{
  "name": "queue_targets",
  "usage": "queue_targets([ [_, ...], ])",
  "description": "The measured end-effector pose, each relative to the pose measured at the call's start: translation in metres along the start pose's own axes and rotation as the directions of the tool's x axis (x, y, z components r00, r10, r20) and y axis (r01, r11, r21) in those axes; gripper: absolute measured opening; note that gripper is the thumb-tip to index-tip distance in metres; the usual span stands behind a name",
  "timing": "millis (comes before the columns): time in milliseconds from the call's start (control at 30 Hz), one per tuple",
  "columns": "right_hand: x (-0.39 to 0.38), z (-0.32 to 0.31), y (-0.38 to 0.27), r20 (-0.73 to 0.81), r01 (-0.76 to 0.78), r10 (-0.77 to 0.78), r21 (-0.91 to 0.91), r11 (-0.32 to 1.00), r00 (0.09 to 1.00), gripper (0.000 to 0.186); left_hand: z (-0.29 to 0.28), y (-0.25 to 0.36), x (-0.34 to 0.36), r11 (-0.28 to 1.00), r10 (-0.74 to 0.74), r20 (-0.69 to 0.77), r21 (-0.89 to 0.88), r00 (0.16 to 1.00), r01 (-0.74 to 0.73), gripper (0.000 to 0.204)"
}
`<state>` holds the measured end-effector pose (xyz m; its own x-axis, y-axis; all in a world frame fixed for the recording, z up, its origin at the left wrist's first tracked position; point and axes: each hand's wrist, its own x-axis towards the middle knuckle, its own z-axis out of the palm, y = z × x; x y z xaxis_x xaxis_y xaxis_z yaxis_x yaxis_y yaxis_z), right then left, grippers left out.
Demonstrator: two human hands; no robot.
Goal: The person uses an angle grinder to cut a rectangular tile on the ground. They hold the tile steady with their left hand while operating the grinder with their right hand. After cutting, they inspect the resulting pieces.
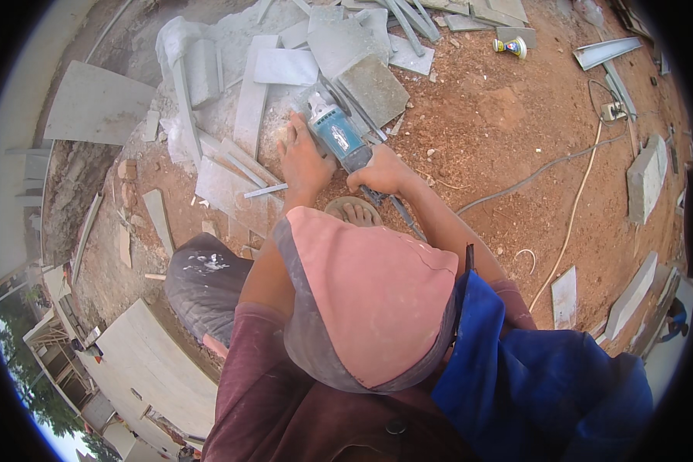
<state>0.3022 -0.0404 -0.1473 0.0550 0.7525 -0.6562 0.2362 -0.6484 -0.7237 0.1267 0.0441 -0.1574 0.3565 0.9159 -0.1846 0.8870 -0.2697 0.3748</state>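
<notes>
A pink cap brim (362,300) and a blue cloth (531,369) fill the near edge, with a grey knee (204,281) to the left; just beyond them a sandalled foot (354,210) rests on red dirt (500,131). Past the foot, the right hand (379,174) is clenched round the rear handle of a blue grinder (339,135); the left hand (304,158) lies flat, its grip released, beside the grinder body on a grey stone slab (223,185). The grinder points away, its nose over the slabs; a cable (547,165) trails right across the dirt. Farther off, cut stone pieces (346,46) lie heaped; a small can (510,46) stands beyond them.
</notes>
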Motion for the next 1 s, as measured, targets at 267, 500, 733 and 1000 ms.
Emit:
queue_targets([
  [267, -0.008, -0.001, -0.004, -0.03, 0.004, -0.003, 0.007, 1.0, 1.0, 0.043, 0.002, 0.0, 0.001, 1.0, 0.002, -0.003, 0.007, 1.0, -0.002, 0.121],
  [500, -0.016, -0.004, -0.009, -0.019, 0.028, -0.027, 0.02, 0.999, 0.999, 0.04, 0.0, 0.001, 0.0, 1.0, -0.008, 0.008, 0.0, 1.0, 0.008, 0.121],
  [733, -0.015, -0.002, -0.002, -0.022, 0.028, -0.028, 0.019, 0.999, 0.999, 0.035, 0.002, 0.001, 0.0, 1.0, -0.006, 0.003, -0.011, 1.0, 0.006, 0.122],
  [1000, -0.017, -0.001, -0.001, -0.014, 0.054, -0.054, 0.043, 0.998, 0.998, 0.034, 0.004, -0.001, -0.001, 1.0, 0.009, -0.011, -0.025, 1.0, -0.009, 0.115],
])
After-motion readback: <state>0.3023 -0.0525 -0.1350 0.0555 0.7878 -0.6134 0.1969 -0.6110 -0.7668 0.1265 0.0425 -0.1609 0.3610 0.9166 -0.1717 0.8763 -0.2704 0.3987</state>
